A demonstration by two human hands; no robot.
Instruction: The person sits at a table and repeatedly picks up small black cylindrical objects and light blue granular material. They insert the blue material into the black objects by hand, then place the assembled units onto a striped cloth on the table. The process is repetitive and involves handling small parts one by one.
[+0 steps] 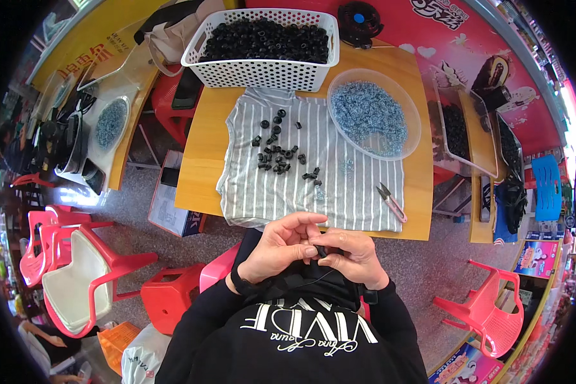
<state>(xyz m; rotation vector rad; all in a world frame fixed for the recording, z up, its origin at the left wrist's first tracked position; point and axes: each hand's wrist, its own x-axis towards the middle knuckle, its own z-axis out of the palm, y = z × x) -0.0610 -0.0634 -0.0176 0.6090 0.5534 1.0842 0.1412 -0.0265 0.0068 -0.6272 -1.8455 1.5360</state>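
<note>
Close to my body, just off the table's near edge, my left hand [279, 248] and my right hand [353, 257] meet at the fingertips. Pinched between them is a small black ring-like part [320, 251], mostly covered by the fingers. Beyond my hands a grey-and-white striped cloth [358, 198] lies on the table. Loose black parts [278, 157] are scattered across its middle, with a few small clear-blue pieces [320, 192] nearer me. A pair of thread snips [392, 202] with pink handles rests at the cloth's right side.
A white perforated basket [262, 73] full of black parts stands at the table's far side. Right of it sits a round clear tray [411, 137] of pale blue pieces. A small black fan [360, 24] stands behind. Red stools [168, 297] and chairs [493, 307] surround the wooden table [201, 173].
</note>
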